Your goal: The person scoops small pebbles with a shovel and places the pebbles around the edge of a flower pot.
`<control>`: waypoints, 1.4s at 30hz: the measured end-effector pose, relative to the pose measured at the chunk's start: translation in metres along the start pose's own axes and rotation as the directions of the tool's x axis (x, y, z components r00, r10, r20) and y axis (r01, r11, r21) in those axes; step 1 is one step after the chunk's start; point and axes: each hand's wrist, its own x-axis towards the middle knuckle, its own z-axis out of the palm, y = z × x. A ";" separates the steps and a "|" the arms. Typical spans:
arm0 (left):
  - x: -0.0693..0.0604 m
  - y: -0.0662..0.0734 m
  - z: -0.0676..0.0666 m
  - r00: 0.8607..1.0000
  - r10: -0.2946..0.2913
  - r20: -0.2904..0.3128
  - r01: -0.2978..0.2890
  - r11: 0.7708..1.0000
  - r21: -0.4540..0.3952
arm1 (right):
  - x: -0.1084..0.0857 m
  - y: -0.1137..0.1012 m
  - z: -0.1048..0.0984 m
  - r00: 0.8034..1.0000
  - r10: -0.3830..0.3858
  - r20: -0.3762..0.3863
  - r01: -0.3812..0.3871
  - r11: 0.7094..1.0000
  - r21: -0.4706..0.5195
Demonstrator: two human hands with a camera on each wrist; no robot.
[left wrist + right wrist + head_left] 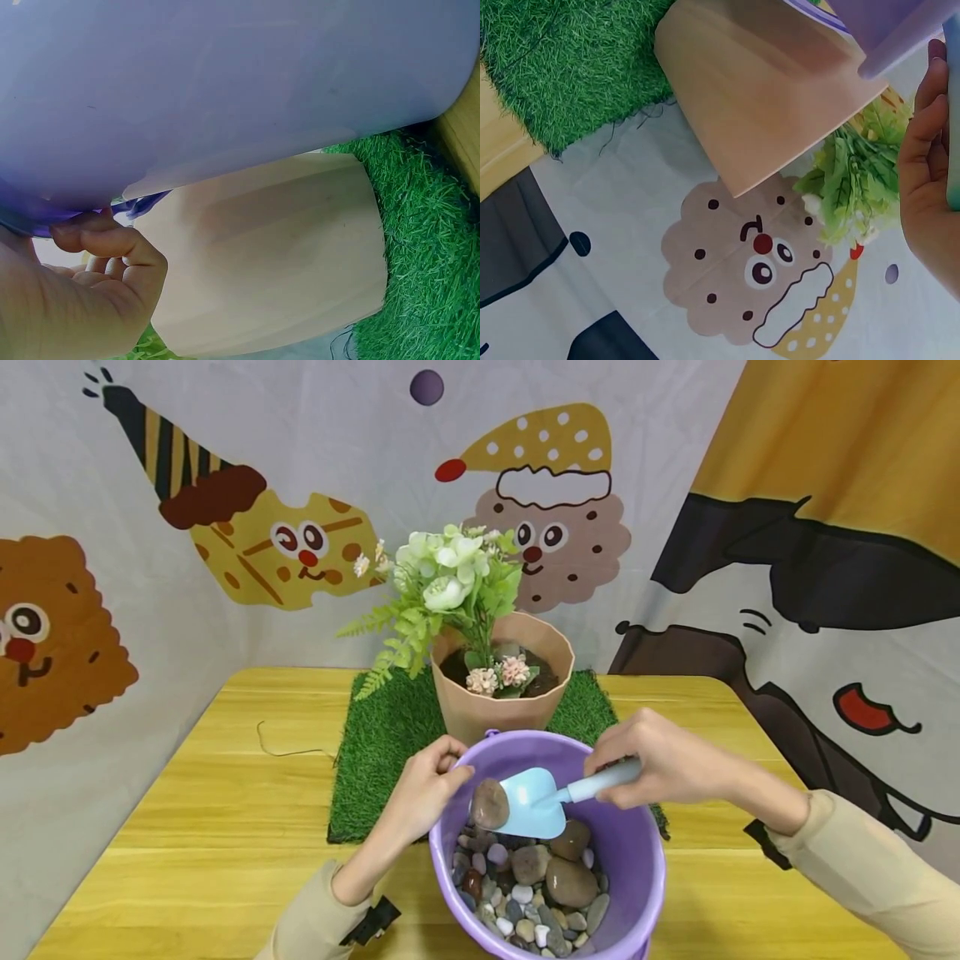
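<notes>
A purple bucket (pixel 647 860) holds many pebbles and larger stones, such as a brown stone (pixel 572 882). My left hand (pixel 423 789) pinches its rim at the far left; in the left wrist view the left hand's curled fingers (pixel 112 244) meet the edge. My right hand (pixel 663 758) grips the handle of a light blue toy shovel (pixel 534 802) above the stones, its blade pointing left. At the blade's tip is a rounded brown-grey stone (pixel 490 803), near the bucket's left inner wall. Whether the blade bears its full weight I cannot tell.
Just behind the bucket stands a beige flowerpot (pixel 480 714) with dark soil, green-white flowers (pixel 450 572) and small pink blooms (pixel 514 671). It rests on a green turf mat (pixel 375 777) on the wooden table (pixel 225 827). A thin dark strand (pixel 288 752) lies to the left.
</notes>
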 end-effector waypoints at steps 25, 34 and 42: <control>-0.001 0.000 -0.001 1.000 -0.005 -0.004 0.005 1.000 0.006 | 0.005 0.003 -0.023 0.987 0.141 -0.078 -0.147 0.986 -0.079; 0.000 0.000 -0.001 1.000 -0.003 0.005 0.003 1.000 -0.008 | 0.008 0.007 -0.025 0.973 0.205 -0.110 -0.214 0.973 -0.085; 0.000 0.000 -0.001 1.000 -0.001 0.004 0.001 1.000 -0.002 | 0.009 0.014 -0.030 0.961 0.226 -0.157 -0.245 0.962 -0.116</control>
